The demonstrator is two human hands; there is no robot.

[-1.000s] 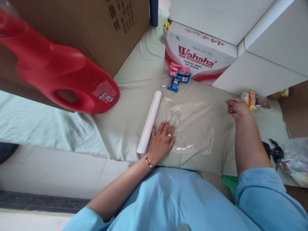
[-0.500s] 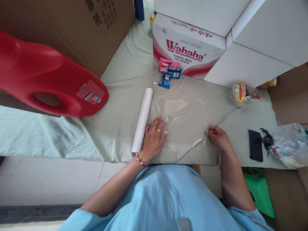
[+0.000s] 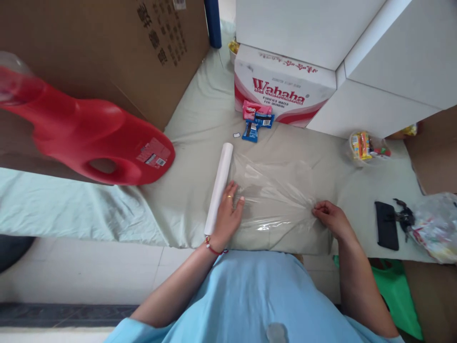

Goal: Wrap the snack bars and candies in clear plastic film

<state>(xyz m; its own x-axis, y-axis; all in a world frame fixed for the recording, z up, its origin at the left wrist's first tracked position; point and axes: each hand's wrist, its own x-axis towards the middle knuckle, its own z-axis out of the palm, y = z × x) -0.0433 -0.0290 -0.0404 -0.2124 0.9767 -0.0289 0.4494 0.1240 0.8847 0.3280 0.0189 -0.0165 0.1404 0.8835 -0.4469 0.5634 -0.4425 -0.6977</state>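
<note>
At far left, on the cloth-covered surface (image 3: 189, 157): one red plastic jug (image 3: 82, 128), handled, tilted. Behind it: one large brown cardboard box (image 3: 117, 57), printed with dark characters.

Next: one white film roll (image 3: 219, 188), lying aslant. Left hand (image 3: 228, 214), just beside the roll's near half: fingers extended, thumb apart, gripping nothing, resting at the start of the film; ring and red bracelet worn.

Beyond: one small white tag (image 3: 236, 135); two blue packets (image 3: 250, 131) and one pink Nabati packet (image 3: 255, 109), against the white-and-red Wahaha carton (image 3: 282, 85).

Between the hands: one sheet of clear film (image 3: 274, 190). Condition: a length is already drawn out rightward, apparently from the roll; creases converge at its right edge, so it is not smooth. No tear or cut at the roll is visible; the sheet appears joined there. Amount remaining on the roll: cannot be told.

Right hand (image 3: 330, 216): thumb and fingertips pinching the film's right edge.

Farther right: one clear bowl (image 3: 352, 155) of wrapped snacks; one black phone (image 3: 386, 226); keys (image 3: 405, 216); one clear plastic bag (image 3: 437, 228), filled.
</note>
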